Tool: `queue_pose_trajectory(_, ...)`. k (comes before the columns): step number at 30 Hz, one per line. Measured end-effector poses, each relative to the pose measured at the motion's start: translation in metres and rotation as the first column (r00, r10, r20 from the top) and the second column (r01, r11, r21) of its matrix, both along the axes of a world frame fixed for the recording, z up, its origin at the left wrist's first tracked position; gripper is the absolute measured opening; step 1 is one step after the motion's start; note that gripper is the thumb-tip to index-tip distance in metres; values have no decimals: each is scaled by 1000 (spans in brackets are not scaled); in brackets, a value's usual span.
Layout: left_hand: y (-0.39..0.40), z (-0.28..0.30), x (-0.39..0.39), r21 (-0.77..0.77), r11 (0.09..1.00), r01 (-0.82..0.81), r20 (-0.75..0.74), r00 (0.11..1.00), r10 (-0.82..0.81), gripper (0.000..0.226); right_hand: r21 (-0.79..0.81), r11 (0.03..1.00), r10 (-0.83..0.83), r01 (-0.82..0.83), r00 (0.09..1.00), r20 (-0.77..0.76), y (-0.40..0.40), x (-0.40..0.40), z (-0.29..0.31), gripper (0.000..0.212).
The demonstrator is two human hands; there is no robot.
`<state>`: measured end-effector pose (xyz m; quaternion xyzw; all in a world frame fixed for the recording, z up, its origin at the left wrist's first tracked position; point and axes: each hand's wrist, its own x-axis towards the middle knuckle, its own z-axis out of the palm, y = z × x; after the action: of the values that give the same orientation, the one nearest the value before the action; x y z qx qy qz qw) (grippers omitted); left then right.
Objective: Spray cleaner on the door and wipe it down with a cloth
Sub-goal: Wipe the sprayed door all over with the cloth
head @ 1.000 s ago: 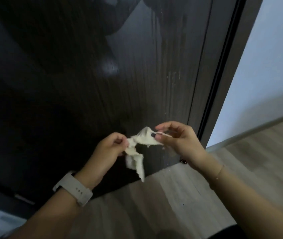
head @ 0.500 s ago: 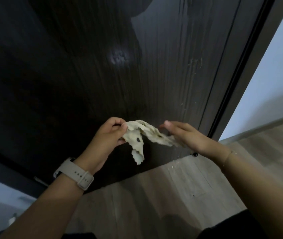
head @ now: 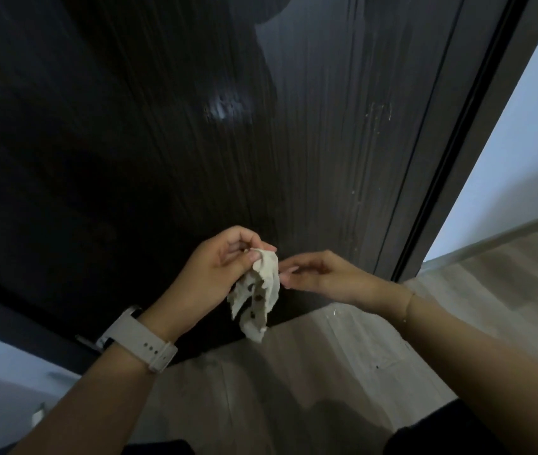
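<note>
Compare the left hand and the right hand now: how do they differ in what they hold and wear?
The left hand pinches the crumpled cloth, which hangs below it; the right hand holds nothing, its fingers loosely curled beside the cloth. The left wrist wears a pale watch; the right wrist shows only a thin bracelet. Both are bare, in front of the dark door.

Door (head: 162,142): stood upright behind both hands, above the floor (head: 293,372). Cloth (head: 257,290): pinched at its top by the left hand (head: 215,274), hung down before the door's foot. Right hand (head: 320,275): held just right of the cloth. Wall (head: 507,159): right of the door.
</note>
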<state>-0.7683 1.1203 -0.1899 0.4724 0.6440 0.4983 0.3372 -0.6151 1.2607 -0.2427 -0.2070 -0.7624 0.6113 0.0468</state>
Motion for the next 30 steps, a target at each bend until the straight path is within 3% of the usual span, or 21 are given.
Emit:
queue_pose_trajectory(5, -2, 1, -5, 52, 998, 21, -7, 1000, -21, 13, 10, 996, -85, 87, 986, -142, -4, -7, -8, 19)
queue_pose_trajectory(9, -13, 4, -39, 37, 999, 6, -230, 973, 2, 13, -158, 964, -239, 216, 960, -145, 12, 2, 4, 15)
queue_pose_trajectory(13, -26, -13, -68, -104, 989, -108, -701, 713, 4, 20, -240, 913, -378, 331, 906, -189, 26, 10, 13, 17)
queue_pose_trajectory(16, -23, -24, -62, -167, 971, -173, -745, 667, -9, 30, -219, 929, -342, 298, 918, -202, 25, 9, 16, 15)
queue_pose_trajectory(18, -13, -28, -48, -151, 979, -138, -689, 725, -4, 53, -211, 940, -310, 267, 928, -208, 22, 7, 19, 15)
queue_pose_trajectory(21, 3, -33, -12, -127, 992, 21, -440, 895, -75, 70, -209, 955, -256, 211, 941, -219, 17, 5, 20, 13)
queue_pose_trajectory(23, 12, -44, 8, -191, 979, 71, -257, 959, -120, 75, -233, 961, -208, 152, 949, -236, 14, 7, 22, 14)
queue_pose_trajectory(27, 24, -49, 17, -124, 992, 31, -44, 998, -37, 13, -310, 928, -290, 207, 923, -253, 17, 12, 26, 16)
queue_pose_trajectory(30, 26, -35, 14, -96, 995, -38, 118, 992, 49, 9, -375, 836, -489, 401, 853, -179, 29, 18, 22, 17)
